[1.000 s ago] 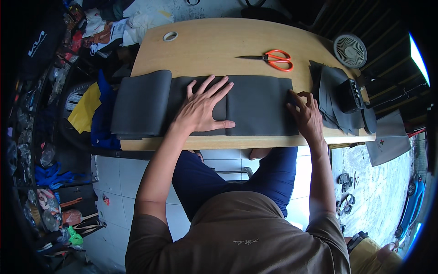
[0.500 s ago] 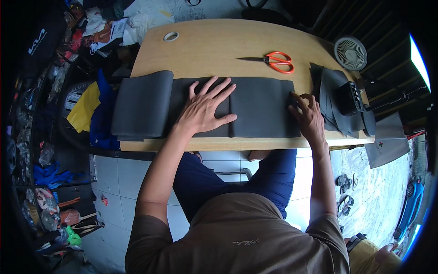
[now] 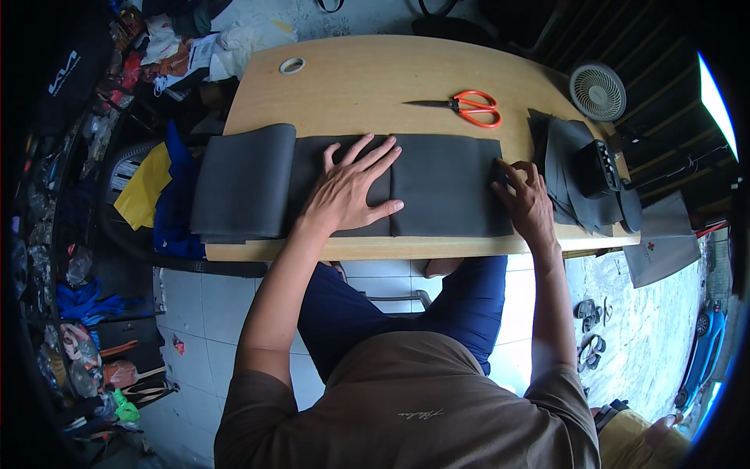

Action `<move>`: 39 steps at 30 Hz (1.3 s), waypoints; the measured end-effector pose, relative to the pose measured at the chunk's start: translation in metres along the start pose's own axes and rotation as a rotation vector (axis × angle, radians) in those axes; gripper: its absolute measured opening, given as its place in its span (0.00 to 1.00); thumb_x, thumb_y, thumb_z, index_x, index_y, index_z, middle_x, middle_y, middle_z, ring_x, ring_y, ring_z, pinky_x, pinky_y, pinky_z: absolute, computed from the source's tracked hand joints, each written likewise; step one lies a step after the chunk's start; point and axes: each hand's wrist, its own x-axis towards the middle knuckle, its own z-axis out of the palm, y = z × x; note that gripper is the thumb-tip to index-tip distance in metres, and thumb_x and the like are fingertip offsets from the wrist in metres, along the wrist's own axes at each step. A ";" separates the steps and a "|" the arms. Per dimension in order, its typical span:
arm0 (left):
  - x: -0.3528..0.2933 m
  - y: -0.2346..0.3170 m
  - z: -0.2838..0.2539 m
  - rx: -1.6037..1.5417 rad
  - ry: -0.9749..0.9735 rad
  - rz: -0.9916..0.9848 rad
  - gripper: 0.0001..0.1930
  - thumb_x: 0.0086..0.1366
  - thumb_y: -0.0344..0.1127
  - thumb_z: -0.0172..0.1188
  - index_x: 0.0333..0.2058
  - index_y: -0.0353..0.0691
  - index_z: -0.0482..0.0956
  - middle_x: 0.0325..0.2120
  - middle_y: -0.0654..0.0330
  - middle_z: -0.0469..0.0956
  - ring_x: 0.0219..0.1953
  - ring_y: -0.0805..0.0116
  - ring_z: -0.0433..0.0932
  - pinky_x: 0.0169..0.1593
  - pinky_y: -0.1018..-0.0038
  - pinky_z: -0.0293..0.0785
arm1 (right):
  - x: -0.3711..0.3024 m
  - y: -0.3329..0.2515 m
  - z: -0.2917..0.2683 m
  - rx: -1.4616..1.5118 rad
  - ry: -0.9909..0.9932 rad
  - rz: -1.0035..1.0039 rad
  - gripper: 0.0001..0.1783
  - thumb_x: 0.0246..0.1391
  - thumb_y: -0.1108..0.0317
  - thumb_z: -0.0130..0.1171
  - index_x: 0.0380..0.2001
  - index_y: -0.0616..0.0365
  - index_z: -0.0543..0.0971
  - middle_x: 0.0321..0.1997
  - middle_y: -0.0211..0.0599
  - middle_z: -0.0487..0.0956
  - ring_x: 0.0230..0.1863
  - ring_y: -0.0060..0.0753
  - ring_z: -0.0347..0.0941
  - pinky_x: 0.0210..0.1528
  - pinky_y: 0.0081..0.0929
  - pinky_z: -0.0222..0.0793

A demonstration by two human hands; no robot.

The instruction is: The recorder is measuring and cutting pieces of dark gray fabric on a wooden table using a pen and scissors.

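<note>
A long strip of dark grey fabric-like sheet (image 3: 445, 187) lies along the near edge of the wooden table (image 3: 344, 94), with a crease or seam across its middle. My left hand (image 3: 344, 191) rests flat on it, fingers spread, just left of that crease. At the strip's right end, my right hand (image 3: 531, 199) has its fingers bent and closed on the edge; the fingertips partly hide the grip. Toward the left, the same dark material is a thick folded stack (image 3: 244, 181). Beyond the strip lie scissors (image 3: 473, 108) with orange handles, touched by neither hand.
Loose dark cut pieces (image 3: 564, 160) lie on the right under a black box-shaped object (image 3: 600, 170). A round fan (image 3: 598, 91) stands at the far right, and a white ring (image 3: 292, 66) lies far left. Yellow cloth (image 3: 146, 187) and blue cloth (image 3: 178, 203) hang beside the left edge.
Both hands keep their places on the dark sheet. The whole view has shifted very slightly; nothing has visibly been picked up or let go.
</note>
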 end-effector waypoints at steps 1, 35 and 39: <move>0.000 0.000 0.000 -0.014 0.011 0.001 0.47 0.70 0.76 0.62 0.82 0.62 0.69 0.85 0.64 0.62 0.85 0.50 0.59 0.81 0.35 0.47 | 0.000 0.001 0.001 0.003 -0.003 0.003 0.27 0.70 0.52 0.71 0.69 0.41 0.84 0.58 0.38 0.81 0.54 0.49 0.79 0.54 0.46 0.82; -0.003 0.005 -0.014 -0.011 -0.116 0.014 0.52 0.56 0.79 0.72 0.80 0.77 0.70 0.87 0.62 0.57 0.86 0.47 0.55 0.80 0.32 0.45 | 0.018 0.005 -0.009 -0.037 -0.114 -0.057 0.28 0.66 0.54 0.76 0.66 0.46 0.84 0.58 0.43 0.79 0.55 0.52 0.82 0.55 0.49 0.83; -0.003 0.006 -0.015 -0.008 -0.115 0.010 0.52 0.56 0.78 0.72 0.79 0.77 0.71 0.87 0.61 0.57 0.86 0.47 0.55 0.81 0.32 0.45 | 0.021 0.007 -0.012 -0.037 -0.148 -0.061 0.30 0.67 0.55 0.75 0.69 0.47 0.82 0.59 0.43 0.80 0.57 0.52 0.83 0.56 0.48 0.83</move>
